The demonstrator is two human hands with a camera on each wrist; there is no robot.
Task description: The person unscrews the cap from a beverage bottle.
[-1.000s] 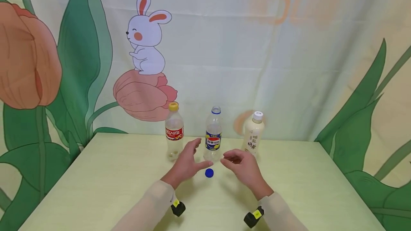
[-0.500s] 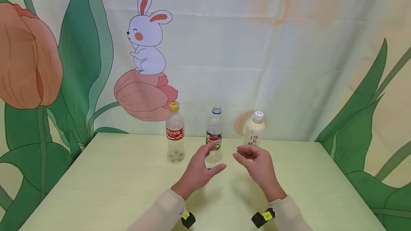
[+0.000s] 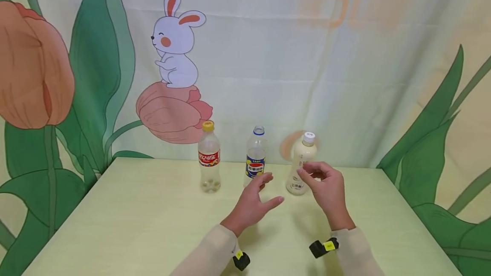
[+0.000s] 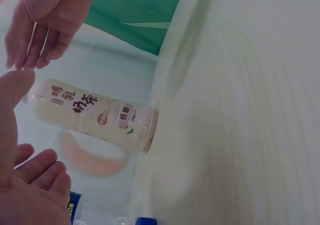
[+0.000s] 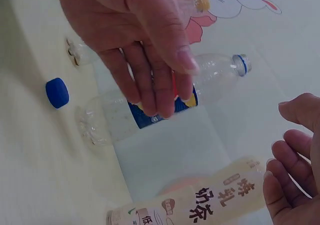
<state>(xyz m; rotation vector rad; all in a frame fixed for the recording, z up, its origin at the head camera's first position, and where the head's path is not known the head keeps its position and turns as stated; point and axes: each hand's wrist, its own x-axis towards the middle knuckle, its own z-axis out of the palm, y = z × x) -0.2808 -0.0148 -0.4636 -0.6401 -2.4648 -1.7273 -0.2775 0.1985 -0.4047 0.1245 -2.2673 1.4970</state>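
Observation:
My left hand (image 3: 253, 205) hovers in front of the uncapped cola bottle (image 3: 255, 165) with the blue label, thumb and fingers spread apart and nothing between them. Beside the cream-coloured milk tea bottle (image 3: 302, 154) with a white cap, my right hand (image 3: 330, 193) is held up, fingers loosely bent and overlapping the bottle in the head view. In the right wrist view a gap shows between the right fingers and thumb, with nothing held. A blue bottle cap (image 5: 57, 93) lies on the table near the cola bottle's base; my left hand hides it in the head view.
To the left stands a clear bottle (image 3: 209, 159) with a red label and a yellow cap. All three bottles stand upright in a row toward the back of the pale table (image 3: 153, 225). Behind them hangs a curtain (image 3: 253, 54) printed with a rabbit and flowers.
Both hands have moved right, from around the cola bottle toward the milk tea bottle. The blue cap, in sight a second ago, is now behind my left hand in the head view.

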